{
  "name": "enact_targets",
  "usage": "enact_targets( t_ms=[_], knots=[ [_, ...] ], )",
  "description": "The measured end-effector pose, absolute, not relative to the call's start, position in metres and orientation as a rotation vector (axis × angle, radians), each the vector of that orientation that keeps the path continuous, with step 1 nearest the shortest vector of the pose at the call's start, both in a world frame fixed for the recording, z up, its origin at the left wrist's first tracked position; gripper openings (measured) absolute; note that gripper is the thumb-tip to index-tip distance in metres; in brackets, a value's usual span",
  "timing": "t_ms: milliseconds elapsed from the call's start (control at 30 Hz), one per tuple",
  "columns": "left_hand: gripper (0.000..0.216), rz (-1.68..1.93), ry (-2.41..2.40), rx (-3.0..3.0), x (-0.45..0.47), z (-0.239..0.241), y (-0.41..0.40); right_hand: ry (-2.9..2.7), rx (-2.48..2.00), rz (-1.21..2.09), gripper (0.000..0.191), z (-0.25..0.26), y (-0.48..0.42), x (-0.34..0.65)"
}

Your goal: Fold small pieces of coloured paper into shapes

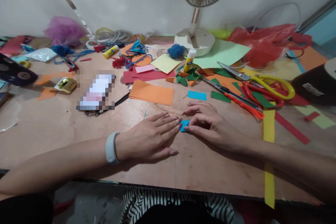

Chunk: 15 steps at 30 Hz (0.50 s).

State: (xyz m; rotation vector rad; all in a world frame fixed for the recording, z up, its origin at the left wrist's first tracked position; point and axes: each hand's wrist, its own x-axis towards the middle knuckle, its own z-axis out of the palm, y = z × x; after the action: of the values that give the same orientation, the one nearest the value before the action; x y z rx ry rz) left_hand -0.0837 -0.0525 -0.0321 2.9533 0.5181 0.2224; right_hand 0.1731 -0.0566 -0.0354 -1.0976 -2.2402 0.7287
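The table (pixel 65 129) is strewn with craft scraps. A fan (pixel 195 38) stands at the back, with orange paper (pixel 151 92) and scissors (pixel 232 70) lying within reach. At the near middle the left hand (pixel 151 136) lies flat, fingers straight and together, their tips pinning the blue paper (pixel 184 124) down, apparently to steady it. The right hand (pixel 210 126), fingers curled, pinches its other edge.

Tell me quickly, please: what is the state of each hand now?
Left hand: open, flat, fingertips on the small blue paper.
Right hand: fingers curled, pinching the small blue paper.
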Motion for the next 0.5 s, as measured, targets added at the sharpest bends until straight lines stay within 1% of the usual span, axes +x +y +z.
enact_targets(
  t_ms=[100, 200, 300, 433, 500],
  knots=[
    [0.062, 0.193, 0.526, 2.953, -0.0834, -0.0310, -0.0528, -2.223, -1.133, 0.718, 0.016, -0.0358, -0.0568, 0.1712],
    [0.063, 0.183, 0.523, 2.948, -0.0833, -0.0305, -0.0526, -2.160, -1.150, 0.699, 0.011, -0.0384, -0.0573, 0.1705],
    [0.064, 0.203, 0.513, 2.938, -0.0834, -0.0310, -0.0522, -2.159, -1.124, 0.680, 0.018, -0.0403, -0.0572, 0.1707],
    [0.063, 0.211, 0.511, 2.919, -0.0840, -0.0328, -0.0523, -2.215, -1.091, 0.649, 0.008, -0.0390, -0.0567, 0.1706],
    [0.063, 0.212, 0.523, 2.909, -0.0844, -0.0338, -0.0529, -2.201, -1.091, 0.645, 0.008, -0.0381, -0.0564, 0.1703]
  ],
)
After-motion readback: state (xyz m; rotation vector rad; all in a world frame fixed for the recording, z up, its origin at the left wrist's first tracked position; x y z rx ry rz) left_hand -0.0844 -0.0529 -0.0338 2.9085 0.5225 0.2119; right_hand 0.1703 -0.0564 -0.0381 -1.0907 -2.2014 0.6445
